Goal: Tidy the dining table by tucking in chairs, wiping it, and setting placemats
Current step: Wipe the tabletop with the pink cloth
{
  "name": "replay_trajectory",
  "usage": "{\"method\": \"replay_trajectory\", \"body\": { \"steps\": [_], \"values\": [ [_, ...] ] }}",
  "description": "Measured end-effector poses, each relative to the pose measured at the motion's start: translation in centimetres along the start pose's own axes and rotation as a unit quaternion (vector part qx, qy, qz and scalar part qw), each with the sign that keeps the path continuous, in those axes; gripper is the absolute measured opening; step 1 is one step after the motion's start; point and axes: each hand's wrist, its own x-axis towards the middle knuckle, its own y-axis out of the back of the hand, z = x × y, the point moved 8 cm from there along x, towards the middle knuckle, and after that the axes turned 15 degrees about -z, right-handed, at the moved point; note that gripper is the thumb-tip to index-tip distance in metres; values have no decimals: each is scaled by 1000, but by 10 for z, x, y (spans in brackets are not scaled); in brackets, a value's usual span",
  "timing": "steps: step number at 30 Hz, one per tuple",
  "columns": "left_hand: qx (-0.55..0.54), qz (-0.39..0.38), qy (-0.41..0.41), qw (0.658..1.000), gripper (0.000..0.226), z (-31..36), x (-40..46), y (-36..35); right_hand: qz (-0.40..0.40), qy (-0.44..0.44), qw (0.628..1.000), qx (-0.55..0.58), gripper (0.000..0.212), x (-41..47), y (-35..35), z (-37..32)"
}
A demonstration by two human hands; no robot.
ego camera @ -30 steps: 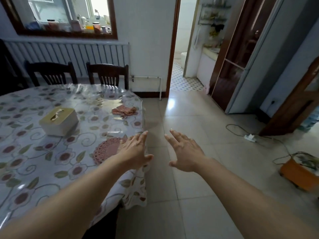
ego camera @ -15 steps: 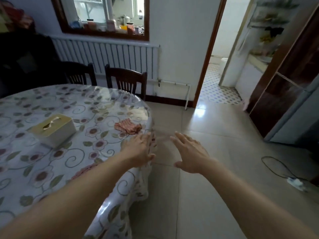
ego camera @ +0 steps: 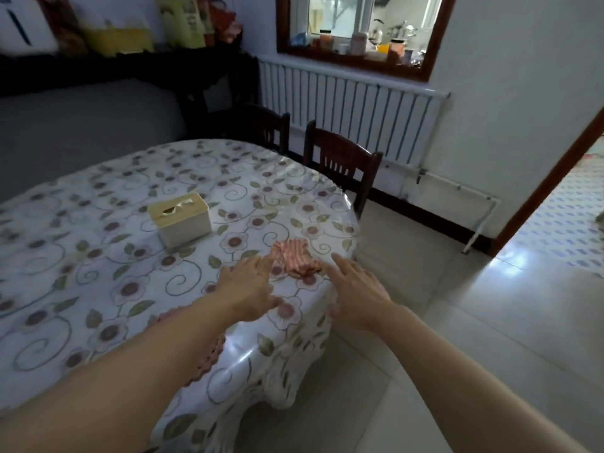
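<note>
While both hands, left hand (ego camera: 248, 289) and right hand (ego camera: 356, 289), reach empty-fingered, a tissue box (ego camera: 179, 219) sits beyond the striped cloth (ego camera: 294, 258).

- Worktop (ego camera: 98, 256): oval, covered with floral cloth under clear plastic; edge drapes down at near right.
- Left hand (ego camera: 246, 289): fingers straight, spread, palm down over the worktop, fingertips just beside striped cloth (ego camera: 295, 258).
- Right hand (ego camera: 356, 289): fingers straight, palm down, over the worktop's right edge, index tip near the cloth's right side.
- Striped cloth: crumpled, pink and white, lying near the worktop's right edge.
- Tissue box (ego camera: 179, 219): cream, well apart from the hands, toward centre.
- Crochet placemat (ego camera: 204, 364): pink, mostly hidden under the left forearm.
- Two dark chairs (ego camera: 340, 161) at the far side, before a white radiator (ego camera: 353, 106).
</note>
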Motion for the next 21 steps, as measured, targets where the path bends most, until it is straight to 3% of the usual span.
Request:
{"method": "replay_trajectory", "body": {
  "steps": [8,12,21],
  "values": [
    [-84,-16,43,995,86,-30,104,-2,-74,32,995,-52,74,116,7,28],
    [-97,-9,49,994,73,-36,125,-4,-84,52,994,-50,64,158,0,28],
    [-136,-43,128,981,75,-63,194,-27,-134,65,987,-66,65,270,-32,44]
  ]
}}
